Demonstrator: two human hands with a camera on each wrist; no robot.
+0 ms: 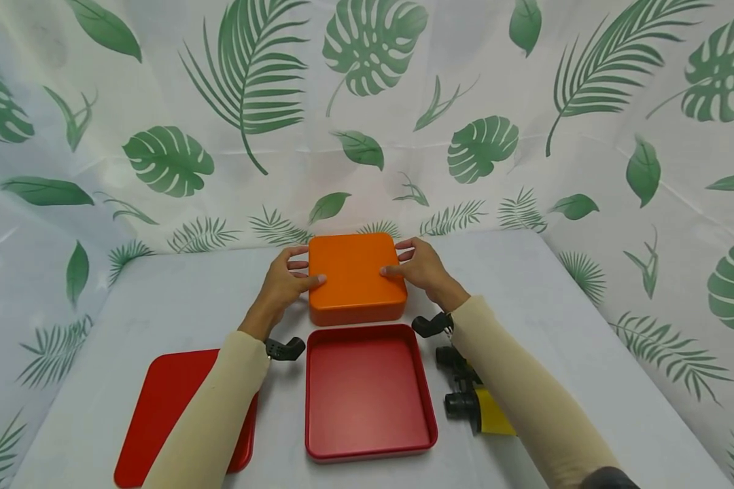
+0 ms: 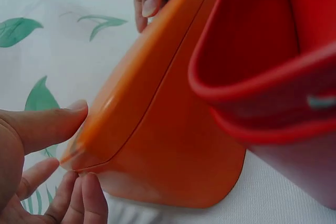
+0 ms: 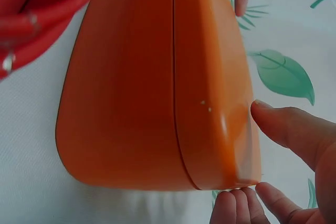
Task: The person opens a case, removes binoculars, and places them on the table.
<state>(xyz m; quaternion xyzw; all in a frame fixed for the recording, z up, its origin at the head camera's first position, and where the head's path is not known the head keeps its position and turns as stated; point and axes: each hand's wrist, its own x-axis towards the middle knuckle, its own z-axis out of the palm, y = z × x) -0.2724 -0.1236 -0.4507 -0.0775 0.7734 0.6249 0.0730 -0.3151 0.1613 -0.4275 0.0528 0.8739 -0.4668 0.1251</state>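
An orange square box (image 1: 355, 312) with its lid (image 1: 351, 261) on sits at the back of the table. A thin seam runs round it below the lid in both wrist views. My left hand (image 1: 285, 277) holds the lid's left side, thumb on top and fingers at the side edge. On the opposite side, my right hand (image 1: 425, 270) grips the lid the same way. Right in front of the orange box stands a red square box (image 1: 370, 394), uncovered, with nothing visible inside. A red lid (image 1: 171, 401) lies to its left, partly hidden by my left forearm.
Black and yellow binoculars (image 1: 465, 404) lie right of the red box, partly behind my right forearm. A white cloth covers the table (image 1: 563, 326). A leaf-patterned curtain (image 1: 404, 156) rises behind the table's far edge.
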